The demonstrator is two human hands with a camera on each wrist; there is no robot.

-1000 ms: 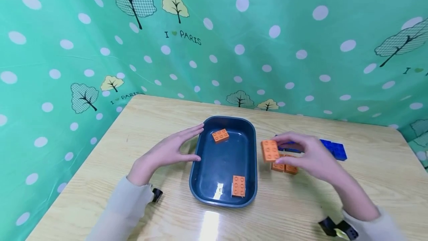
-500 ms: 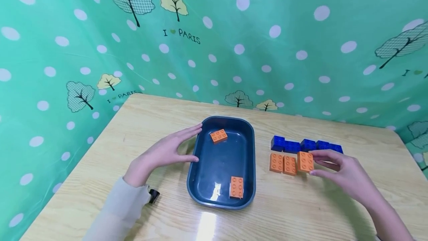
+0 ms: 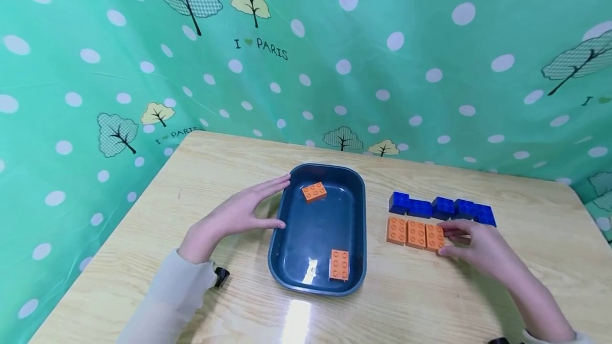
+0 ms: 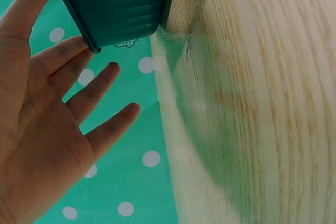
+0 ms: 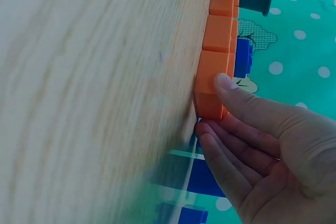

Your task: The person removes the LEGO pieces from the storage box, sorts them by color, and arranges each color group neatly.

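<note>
My right hand [image 3: 487,254] pinches an orange building brick [image 3: 434,237] at the right end of a row of orange bricks on the table. In the right wrist view, the thumb lies on the side of this brick [image 5: 211,80], and the other fingers are at its end. Two more orange bricks, a middle one [image 3: 416,234] and a left one [image 3: 397,230], stand close beside it. My left hand [image 3: 236,214], fingers spread, touches the left rim of a dark blue bin [image 3: 315,232]. Inside the bin lie an upper orange brick [image 3: 314,192] and a lower one [image 3: 339,265].
Behind the orange row runs a line of several blue bricks [image 3: 443,208]. The wooden table [image 3: 229,166] backs onto a green dotted curtain [image 3: 306,68]. The bin stands left of both rows.
My right hand has carried an orange brick rightward and set it down at the right end of the orange row. The left hand has stayed at the bin's rim.
</note>
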